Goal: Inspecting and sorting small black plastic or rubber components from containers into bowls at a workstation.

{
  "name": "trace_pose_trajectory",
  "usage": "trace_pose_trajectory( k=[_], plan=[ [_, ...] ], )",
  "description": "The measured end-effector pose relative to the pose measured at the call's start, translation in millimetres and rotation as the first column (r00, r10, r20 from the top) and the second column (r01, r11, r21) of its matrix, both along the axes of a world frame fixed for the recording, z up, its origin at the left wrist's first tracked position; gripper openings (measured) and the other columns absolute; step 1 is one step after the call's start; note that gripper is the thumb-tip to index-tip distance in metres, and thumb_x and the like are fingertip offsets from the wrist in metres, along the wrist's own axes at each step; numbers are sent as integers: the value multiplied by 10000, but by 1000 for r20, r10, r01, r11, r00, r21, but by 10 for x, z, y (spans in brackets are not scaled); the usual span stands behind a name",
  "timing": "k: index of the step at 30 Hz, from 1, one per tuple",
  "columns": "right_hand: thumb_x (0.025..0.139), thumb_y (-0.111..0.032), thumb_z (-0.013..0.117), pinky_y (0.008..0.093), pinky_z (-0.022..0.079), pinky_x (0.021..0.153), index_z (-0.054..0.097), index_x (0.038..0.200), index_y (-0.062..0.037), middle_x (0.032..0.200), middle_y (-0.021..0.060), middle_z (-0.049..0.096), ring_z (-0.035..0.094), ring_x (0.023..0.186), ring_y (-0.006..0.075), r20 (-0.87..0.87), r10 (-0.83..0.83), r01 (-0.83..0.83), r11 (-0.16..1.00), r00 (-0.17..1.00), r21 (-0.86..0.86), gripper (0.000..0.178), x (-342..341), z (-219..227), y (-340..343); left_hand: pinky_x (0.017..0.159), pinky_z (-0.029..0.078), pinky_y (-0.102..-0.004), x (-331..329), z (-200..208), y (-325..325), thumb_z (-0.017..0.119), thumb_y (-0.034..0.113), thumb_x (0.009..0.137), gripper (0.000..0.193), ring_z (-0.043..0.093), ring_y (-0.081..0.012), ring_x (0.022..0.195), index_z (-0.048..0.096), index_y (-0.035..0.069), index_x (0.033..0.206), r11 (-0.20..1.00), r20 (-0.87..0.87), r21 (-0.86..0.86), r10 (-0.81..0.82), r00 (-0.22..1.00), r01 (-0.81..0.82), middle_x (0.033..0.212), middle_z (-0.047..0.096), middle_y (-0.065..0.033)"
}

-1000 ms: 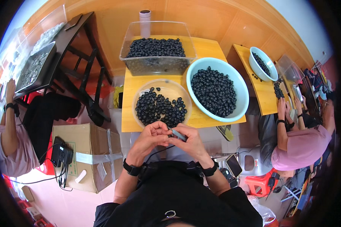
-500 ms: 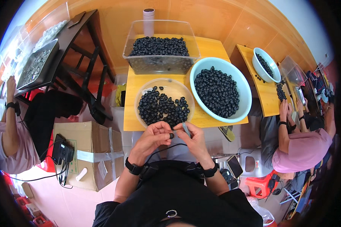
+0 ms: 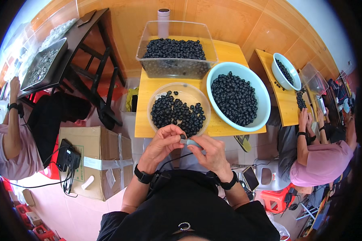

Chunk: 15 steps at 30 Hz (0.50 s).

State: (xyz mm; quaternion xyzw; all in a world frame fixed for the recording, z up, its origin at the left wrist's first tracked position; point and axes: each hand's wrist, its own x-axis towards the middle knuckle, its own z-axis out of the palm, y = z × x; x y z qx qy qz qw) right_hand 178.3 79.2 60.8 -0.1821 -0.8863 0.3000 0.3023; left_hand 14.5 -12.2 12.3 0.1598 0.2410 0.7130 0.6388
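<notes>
Over the near edge of the yellow table, my left hand (image 3: 163, 146) pinches a small round black part (image 3: 183, 137) between thumb and fingertips. My right hand (image 3: 212, 152) is closed on a small tool with a blue-grey handle (image 3: 194, 143). Its narrow pale end meets the black part; whether it is a blade I cannot make out. Just beyond my hands sits a round clear tub (image 3: 203, 96) with a loose layer of similar black parts. To its right a light-blue basin (image 3: 262, 114) holds a deep heap of them.
A clear rectangular bin (image 3: 177, 71) of black parts stands at the back, a pink bottle (image 3: 163, 24) behind it. Left are a taped cardboard box (image 3: 94, 160) and a dark table (image 3: 74, 44). People work on both sides; another blue basin (image 3: 295, 82) is at right.
My right hand has turned over, and the tool's handle has swung from upright to lying towards the black part. My left hand still pinches the part, slightly higher.
</notes>
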Motion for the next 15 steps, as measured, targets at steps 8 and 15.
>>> trace_pose_trajectory(
  k=[8, 15],
  plan=[
    [753, -132, 708, 299, 437, 454, 632, 866, -29, 670, 74, 582, 587, 512, 211, 44, -27, 23, 995, 999, 99, 170, -4, 67, -7, 708, 575, -250, -10, -33, -8, 609, 35, 842, 144, 647, -160, 790, 561, 19, 976, 1000, 46, 30, -7, 999, 6, 973, 601, -136],
    [764, -148, 701, 299, 436, 452, 634, 877, -32, 678, 76, 588, 586, 503, 204, 61, -24, 21, 998, 998, 64, 175, -5, 62, -25, 672, 578, -243, 16, -29, -10, 615, 46, 841, 175, 658, -165, 780, 546, -3, 994, 999, 71, 31, -25, 997, 23, 956, 611, -137]
  ],
)
